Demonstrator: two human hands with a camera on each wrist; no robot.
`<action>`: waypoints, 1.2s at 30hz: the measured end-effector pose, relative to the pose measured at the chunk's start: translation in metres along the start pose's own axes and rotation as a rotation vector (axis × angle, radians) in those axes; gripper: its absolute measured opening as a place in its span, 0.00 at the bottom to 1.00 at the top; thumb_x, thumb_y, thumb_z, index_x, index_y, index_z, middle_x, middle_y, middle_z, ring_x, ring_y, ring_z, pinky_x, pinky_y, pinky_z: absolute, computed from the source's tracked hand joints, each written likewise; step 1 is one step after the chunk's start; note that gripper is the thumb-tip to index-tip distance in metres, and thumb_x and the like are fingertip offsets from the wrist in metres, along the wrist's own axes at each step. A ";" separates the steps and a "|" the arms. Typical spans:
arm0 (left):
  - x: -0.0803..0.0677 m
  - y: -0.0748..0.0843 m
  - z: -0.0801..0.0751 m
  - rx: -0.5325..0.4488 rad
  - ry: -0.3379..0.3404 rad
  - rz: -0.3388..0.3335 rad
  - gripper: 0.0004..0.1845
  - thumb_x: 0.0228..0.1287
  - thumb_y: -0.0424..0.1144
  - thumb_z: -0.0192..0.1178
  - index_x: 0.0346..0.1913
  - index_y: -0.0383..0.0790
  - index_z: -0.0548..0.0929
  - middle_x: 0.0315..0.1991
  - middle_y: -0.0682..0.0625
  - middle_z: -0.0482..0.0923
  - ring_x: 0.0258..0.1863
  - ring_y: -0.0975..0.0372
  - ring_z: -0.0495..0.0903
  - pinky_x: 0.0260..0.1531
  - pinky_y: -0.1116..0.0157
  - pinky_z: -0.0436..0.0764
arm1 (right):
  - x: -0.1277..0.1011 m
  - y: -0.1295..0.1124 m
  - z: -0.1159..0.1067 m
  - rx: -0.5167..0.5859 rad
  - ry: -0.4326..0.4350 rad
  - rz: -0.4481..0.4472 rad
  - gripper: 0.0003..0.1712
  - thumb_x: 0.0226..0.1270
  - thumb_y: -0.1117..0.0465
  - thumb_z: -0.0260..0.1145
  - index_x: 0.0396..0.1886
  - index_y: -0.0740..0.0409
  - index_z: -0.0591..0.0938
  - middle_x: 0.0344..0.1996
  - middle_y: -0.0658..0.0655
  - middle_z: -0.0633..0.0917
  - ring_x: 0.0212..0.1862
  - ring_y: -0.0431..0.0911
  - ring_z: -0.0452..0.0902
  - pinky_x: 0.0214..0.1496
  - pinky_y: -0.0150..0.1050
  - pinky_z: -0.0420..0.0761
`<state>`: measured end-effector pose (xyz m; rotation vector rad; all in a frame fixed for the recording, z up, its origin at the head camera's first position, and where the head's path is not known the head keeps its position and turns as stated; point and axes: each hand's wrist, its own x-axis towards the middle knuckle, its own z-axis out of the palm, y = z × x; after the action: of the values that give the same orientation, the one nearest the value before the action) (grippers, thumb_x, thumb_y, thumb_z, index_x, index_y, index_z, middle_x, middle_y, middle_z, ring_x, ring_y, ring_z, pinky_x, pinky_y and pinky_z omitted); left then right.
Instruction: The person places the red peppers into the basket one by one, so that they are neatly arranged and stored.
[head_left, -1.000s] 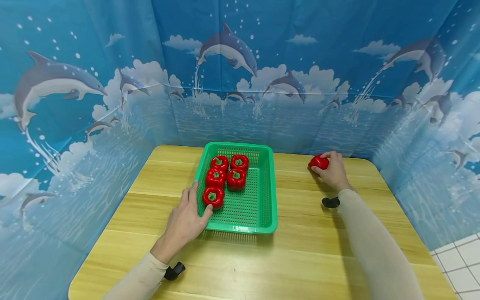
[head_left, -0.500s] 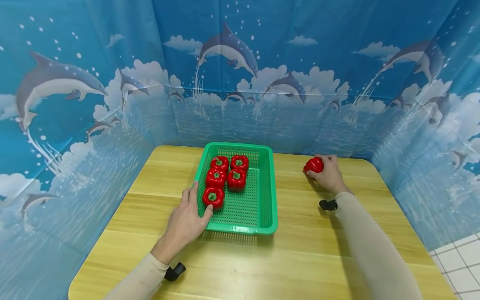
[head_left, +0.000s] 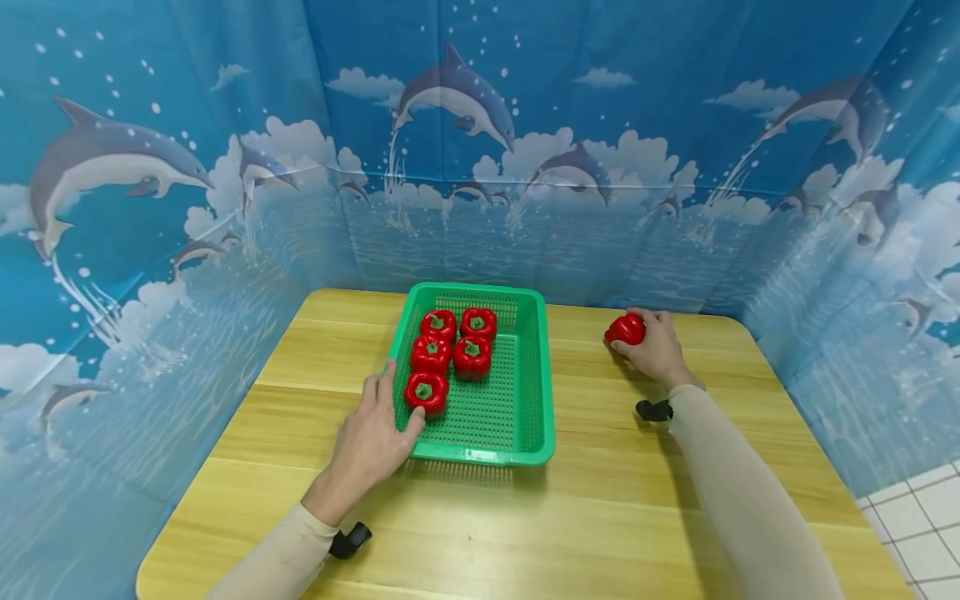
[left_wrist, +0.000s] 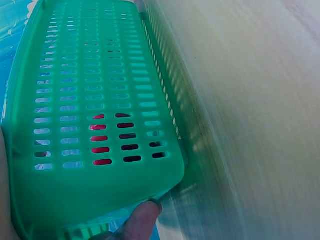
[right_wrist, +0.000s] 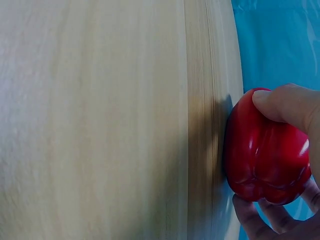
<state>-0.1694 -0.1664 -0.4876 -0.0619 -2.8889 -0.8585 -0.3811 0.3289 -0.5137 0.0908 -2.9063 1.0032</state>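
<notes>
My right hand grips a red bell pepper at the table's back right; it lies tipped on its side, low over the wood. In the right wrist view the thumb presses one side of this pepper and the fingers curl at the other. Around the near left corner of a green plastic basket, my left hand holds the rim with thumb and fingers. Several red bell peppers with green stems stand in the basket's left half. The left wrist view shows its slotted wall and one fingertip.
The wooden table ends at a blue dolphin-print curtain behind and on both sides. A black wrist mount sits under the right wrist, and a second mount under the left. White tiles show at far right.
My right hand has moved slightly left with the bell pepper and turned it a little, then nearly stopped. The left hand and the basket stay in place.
</notes>
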 end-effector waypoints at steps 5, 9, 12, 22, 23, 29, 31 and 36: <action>0.001 0.000 0.000 -0.003 -0.005 -0.004 0.54 0.84 0.58 0.63 0.97 0.37 0.49 0.85 0.31 0.67 0.16 0.57 0.66 0.17 0.62 0.68 | 0.000 0.000 0.002 0.000 0.009 -0.014 0.46 0.83 0.56 0.77 0.91 0.65 0.68 0.82 0.82 0.63 0.80 0.83 0.67 0.78 0.81 0.78; 0.000 0.001 -0.001 -0.004 -0.004 -0.003 0.54 0.84 0.58 0.63 0.97 0.37 0.49 0.85 0.31 0.67 0.16 0.57 0.66 0.17 0.61 0.69 | -0.001 -0.001 0.001 -0.001 0.004 -0.022 0.47 0.83 0.55 0.77 0.91 0.66 0.68 0.82 0.83 0.63 0.80 0.83 0.67 0.78 0.82 0.78; 0.000 0.001 -0.001 -0.006 0.000 0.000 0.54 0.84 0.58 0.63 0.97 0.37 0.49 0.85 0.31 0.67 0.16 0.57 0.66 0.17 0.62 0.69 | -0.002 -0.002 0.000 0.001 0.002 -0.026 0.47 0.83 0.55 0.78 0.90 0.66 0.68 0.83 0.83 0.62 0.80 0.83 0.67 0.78 0.82 0.78; 0.000 0.001 0.000 -0.002 -0.004 0.001 0.54 0.84 0.58 0.62 0.97 0.37 0.49 0.85 0.31 0.67 0.16 0.58 0.66 0.16 0.63 0.68 | -0.007 -0.001 0.001 -0.002 -0.017 -0.044 0.46 0.83 0.56 0.76 0.90 0.67 0.68 0.82 0.84 0.63 0.79 0.83 0.68 0.78 0.80 0.79; 0.000 0.000 0.000 -0.002 -0.003 0.001 0.54 0.84 0.58 0.62 0.97 0.37 0.49 0.85 0.31 0.67 0.16 0.58 0.66 0.16 0.63 0.68 | -0.007 -0.002 0.001 0.000 -0.018 -0.046 0.46 0.84 0.56 0.76 0.90 0.67 0.68 0.82 0.84 0.63 0.79 0.82 0.68 0.78 0.80 0.79; 0.001 0.000 0.000 -0.002 0.009 0.007 0.54 0.84 0.58 0.62 0.97 0.36 0.49 0.84 0.31 0.68 0.17 0.57 0.67 0.17 0.62 0.69 | -0.011 -0.003 0.000 0.006 -0.029 -0.051 0.46 0.84 0.56 0.76 0.91 0.65 0.67 0.80 0.84 0.66 0.77 0.81 0.69 0.77 0.79 0.80; 0.001 0.000 0.000 -0.001 0.009 0.008 0.54 0.84 0.58 0.62 0.97 0.36 0.50 0.84 0.31 0.68 0.17 0.57 0.66 0.17 0.62 0.69 | -0.012 -0.003 0.000 0.008 -0.035 -0.056 0.46 0.84 0.56 0.76 0.91 0.65 0.67 0.80 0.83 0.67 0.77 0.80 0.70 0.77 0.79 0.81; 0.001 0.000 -0.001 0.001 0.000 0.006 0.54 0.84 0.58 0.62 0.97 0.36 0.49 0.84 0.31 0.68 0.16 0.58 0.65 0.16 0.63 0.68 | -0.015 -0.005 0.000 0.004 -0.047 -0.065 0.47 0.84 0.56 0.76 0.91 0.66 0.66 0.80 0.83 0.68 0.77 0.80 0.69 0.77 0.79 0.81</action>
<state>-0.1699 -0.1665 -0.4867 -0.0704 -2.8881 -0.8563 -0.3661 0.3260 -0.5118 0.2096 -2.9226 1.0096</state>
